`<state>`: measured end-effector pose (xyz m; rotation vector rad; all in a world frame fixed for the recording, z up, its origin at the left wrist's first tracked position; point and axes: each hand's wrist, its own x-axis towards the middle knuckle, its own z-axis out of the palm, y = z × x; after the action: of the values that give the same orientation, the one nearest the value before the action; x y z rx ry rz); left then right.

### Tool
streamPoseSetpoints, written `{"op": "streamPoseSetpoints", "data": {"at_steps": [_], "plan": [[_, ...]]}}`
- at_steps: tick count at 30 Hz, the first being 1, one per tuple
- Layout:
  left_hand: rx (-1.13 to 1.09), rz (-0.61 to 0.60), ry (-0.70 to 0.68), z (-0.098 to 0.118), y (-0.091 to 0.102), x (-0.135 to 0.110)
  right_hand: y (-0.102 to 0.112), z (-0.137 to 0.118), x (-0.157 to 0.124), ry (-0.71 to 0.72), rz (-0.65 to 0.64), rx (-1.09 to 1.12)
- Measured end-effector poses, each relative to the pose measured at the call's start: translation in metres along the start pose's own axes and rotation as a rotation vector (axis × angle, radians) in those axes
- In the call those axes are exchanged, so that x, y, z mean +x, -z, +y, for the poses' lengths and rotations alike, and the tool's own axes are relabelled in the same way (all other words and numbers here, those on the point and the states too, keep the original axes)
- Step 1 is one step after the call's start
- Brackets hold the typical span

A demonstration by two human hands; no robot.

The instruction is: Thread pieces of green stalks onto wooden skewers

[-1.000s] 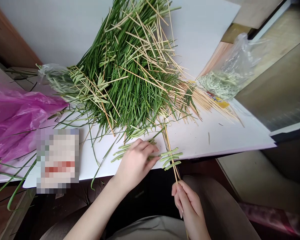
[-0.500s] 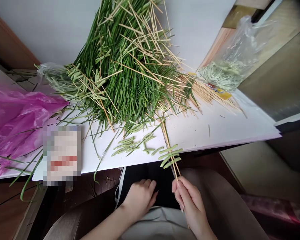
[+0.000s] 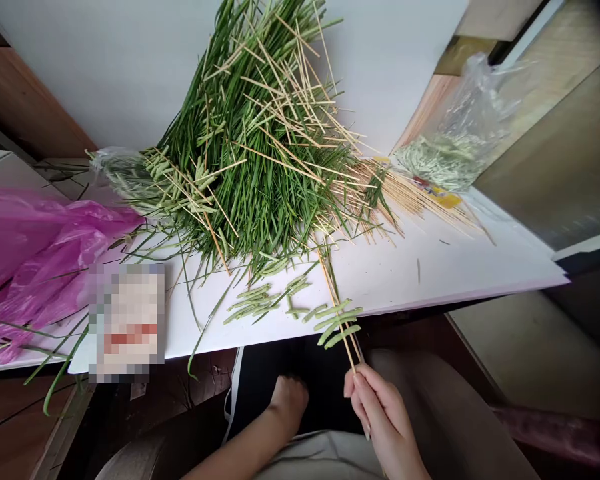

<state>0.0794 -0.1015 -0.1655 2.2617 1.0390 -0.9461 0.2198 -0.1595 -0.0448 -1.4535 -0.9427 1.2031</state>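
My right hand (image 3: 380, 420) pinches the lower end of a thin bamboo skewer (image 3: 336, 303) that slants up onto the white table (image 3: 430, 267). Several short green stem pieces (image 3: 339, 321) are threaded across the skewer near the table's front edge. My left hand (image 3: 287, 400) hangs below the table edge over my lap, its fingers curled under and hidden. Loose cut stem pieces (image 3: 260, 300) lie on the table left of the skewer. Behind them spreads a big heap of green chives (image 3: 250, 167) mixed with many bare skewers (image 3: 380, 187).
A pink plastic bag (image 3: 40, 253) lies at the left of the table. A clear plastic bag with pale cuttings (image 3: 450, 153) sits at the back right. A blurred card (image 3: 127, 320) rests near the front left edge. Wooden furniture stands to the right.
My left hand has left the cut stem pieces on the table and dropped down to my lap. My right hand keeps hold of the skewer, nearly still.
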Motion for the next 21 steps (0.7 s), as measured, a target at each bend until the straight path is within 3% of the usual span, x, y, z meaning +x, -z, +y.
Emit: {"op": "streamPoseSetpoints", "data": {"at_steps": [4, 8, 10, 13, 15, 17, 19, 21], "plan": [[-0.067, -0.002, 0.020, -0.012, 0.009, -0.002, 0.004, 0.010, 0.004, 0.049, -0.056, 0.027], [-0.216, 0.044, -0.026, -0.027, 0.032, -0.014, 0.007, 0.015, 0.006, 0.028, -0.106, 0.042], [-0.327, 0.081, -0.112, -0.034, 0.050, -0.030, 0.009, 0.015, 0.005, 0.006, -0.112, 0.036], [-0.567, 0.132, -0.356, -0.049, 0.085, -0.067, 0.013, 0.012, 0.005, 0.032, -0.107, 0.002], [-1.088, 0.270, -0.640, -0.062, 0.112, -0.095, 0.016, 0.009, 0.004, 0.065, -0.087, -0.025], [-1.524, 0.490, -0.780, -0.076, 0.138, -0.117, 0.018, 0.005, 0.004, 0.079, -0.074, -0.055], [-1.771, 0.758, -0.775, -0.089, 0.159, -0.129, 0.018, 0.000, 0.003, 0.092, -0.094, -0.117], [-1.924, 0.900, -0.690, -0.099, 0.172, -0.131, 0.016, -0.004, 0.001, 0.141, -0.144, -0.214]]}}
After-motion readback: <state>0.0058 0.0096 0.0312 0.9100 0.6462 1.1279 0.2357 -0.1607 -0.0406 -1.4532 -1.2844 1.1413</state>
